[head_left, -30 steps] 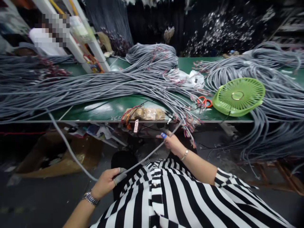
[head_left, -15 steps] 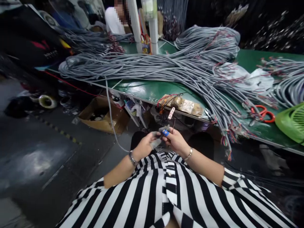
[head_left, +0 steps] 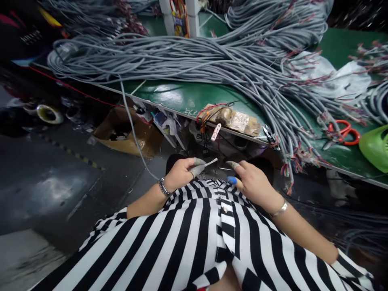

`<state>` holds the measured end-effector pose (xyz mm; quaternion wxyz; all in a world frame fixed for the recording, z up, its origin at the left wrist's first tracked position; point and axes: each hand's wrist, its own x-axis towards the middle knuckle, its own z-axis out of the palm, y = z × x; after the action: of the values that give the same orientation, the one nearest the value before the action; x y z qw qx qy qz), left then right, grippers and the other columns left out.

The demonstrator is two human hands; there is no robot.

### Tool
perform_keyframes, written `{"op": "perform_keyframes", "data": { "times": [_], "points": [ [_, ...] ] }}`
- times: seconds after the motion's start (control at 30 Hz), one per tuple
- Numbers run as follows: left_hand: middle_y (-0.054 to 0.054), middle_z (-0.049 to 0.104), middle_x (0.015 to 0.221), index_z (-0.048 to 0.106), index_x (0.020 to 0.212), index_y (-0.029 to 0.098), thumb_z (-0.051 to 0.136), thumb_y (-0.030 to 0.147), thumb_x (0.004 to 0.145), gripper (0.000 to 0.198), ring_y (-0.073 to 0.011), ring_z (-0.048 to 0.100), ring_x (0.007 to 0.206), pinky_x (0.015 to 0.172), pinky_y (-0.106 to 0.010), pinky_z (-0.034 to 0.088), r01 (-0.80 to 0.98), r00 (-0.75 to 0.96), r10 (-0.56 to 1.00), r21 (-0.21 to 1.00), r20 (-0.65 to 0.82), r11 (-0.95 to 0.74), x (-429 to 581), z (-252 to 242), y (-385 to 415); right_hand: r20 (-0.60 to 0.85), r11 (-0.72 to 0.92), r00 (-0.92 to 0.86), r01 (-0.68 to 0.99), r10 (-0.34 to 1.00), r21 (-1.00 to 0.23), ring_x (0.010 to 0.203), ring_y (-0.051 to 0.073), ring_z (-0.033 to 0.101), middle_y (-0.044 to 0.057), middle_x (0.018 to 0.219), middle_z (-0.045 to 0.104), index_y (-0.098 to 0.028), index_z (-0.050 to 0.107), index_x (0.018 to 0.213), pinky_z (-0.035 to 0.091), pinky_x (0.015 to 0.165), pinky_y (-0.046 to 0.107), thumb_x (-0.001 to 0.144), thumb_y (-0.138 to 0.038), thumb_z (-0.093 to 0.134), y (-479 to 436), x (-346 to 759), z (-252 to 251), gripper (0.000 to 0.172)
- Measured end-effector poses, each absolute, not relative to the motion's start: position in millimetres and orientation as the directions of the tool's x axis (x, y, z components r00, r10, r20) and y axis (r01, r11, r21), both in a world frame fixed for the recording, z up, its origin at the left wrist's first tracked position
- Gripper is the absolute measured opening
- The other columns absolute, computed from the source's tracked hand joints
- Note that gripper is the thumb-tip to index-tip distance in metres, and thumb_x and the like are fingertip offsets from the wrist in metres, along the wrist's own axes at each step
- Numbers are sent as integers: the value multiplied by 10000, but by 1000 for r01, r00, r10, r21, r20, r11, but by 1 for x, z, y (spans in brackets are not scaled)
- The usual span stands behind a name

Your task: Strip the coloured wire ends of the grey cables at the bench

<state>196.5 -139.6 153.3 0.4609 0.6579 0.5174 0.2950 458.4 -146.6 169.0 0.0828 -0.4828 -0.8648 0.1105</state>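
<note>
Above the lap, my left hand (head_left: 181,174) pinches a grey cable (head_left: 133,131) near its end, between fingertips in grey finger cots. The cable's pale stripped tip (head_left: 212,162) sticks out to the right. From this hand the cable hangs in a loop and runs up to the bench. To its right is my right hand (head_left: 254,184), apart from the cable, its fingers spread. It wears a blue cot (head_left: 232,180) on the thumb and a grey one on a finger. A thin pale strand (head_left: 224,168) shows by that fingertip; whether it touches is unclear.
A long bundle of grey cables (head_left: 169,60) lies across the green bench (head_left: 169,95). Near the bench edge are a taped cardboard piece (head_left: 238,120), cutters (head_left: 268,134), orange-handled scissors (head_left: 344,132) and a green basket (head_left: 376,147). Below left stands a cardboard box (head_left: 127,133).
My right hand has parted from the left and moved right, its fingers spreading. The cable's pale tip now shows at my left hand. The view has tipped downward.
</note>
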Motion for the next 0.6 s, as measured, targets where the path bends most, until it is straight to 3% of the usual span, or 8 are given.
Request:
{"op": "perform_keyframes", "data": {
  "times": [0.2,0.33,0.6],
  "points": [
    [-50,710,808,701,877,123,595,347,822,254,-135,629,726,693,-214,498,429,343,933,901,-105,-57,196,166,-136,295,499,-452,861,842,-103,774,206,437,86,849,597,-188,689,883,289,708,352,907,-379,484,-137,446,195,281],
    [-49,691,745,690,815,107,620,338,792,243,-130,606,672,652,-223,490,369,370,922,929,-115,-32,194,181,-133,338,531,-476,843,812,-87,792,206,419,71,849,604,-204,679,818,261,713,358,878,-370,531,-128,444,201,231],
    [-43,672,712,687,794,108,629,338,776,239,-123,584,645,632,-222,475,362,354,929,932,-105,-33,190,187,-135,349,574,-507,810,788,-122,763,199,407,70,838,604,-198,651,745,259,699,355,878,-418,525,-121,439,203,286]
  ]
}}
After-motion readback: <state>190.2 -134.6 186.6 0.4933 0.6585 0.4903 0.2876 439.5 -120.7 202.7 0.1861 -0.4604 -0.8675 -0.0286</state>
